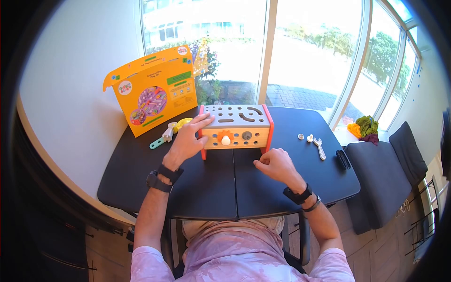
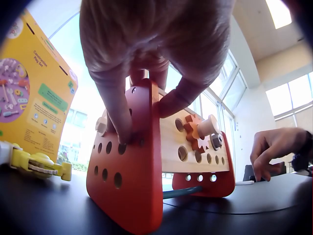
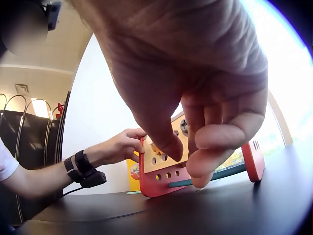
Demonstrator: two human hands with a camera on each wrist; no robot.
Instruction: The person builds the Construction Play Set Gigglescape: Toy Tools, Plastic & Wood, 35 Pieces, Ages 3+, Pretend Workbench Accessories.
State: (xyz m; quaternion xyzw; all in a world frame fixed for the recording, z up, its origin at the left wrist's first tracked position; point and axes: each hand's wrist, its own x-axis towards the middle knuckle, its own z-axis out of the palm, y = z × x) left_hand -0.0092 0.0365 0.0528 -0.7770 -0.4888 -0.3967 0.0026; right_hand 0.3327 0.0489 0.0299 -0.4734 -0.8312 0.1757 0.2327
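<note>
Clamps left grip (image 1: 189,138) on one toy workbench (image 1: 238,128) bearing one orange gear (image 1: 222,135); holds right grip (image 1: 277,165) slightly apart, loosely curled; shows one teal rod (image 2: 182,192) in wrist views only.

Daylight glares through windows (image 1: 312,61); fisheye edges bend, corners darken
</note>
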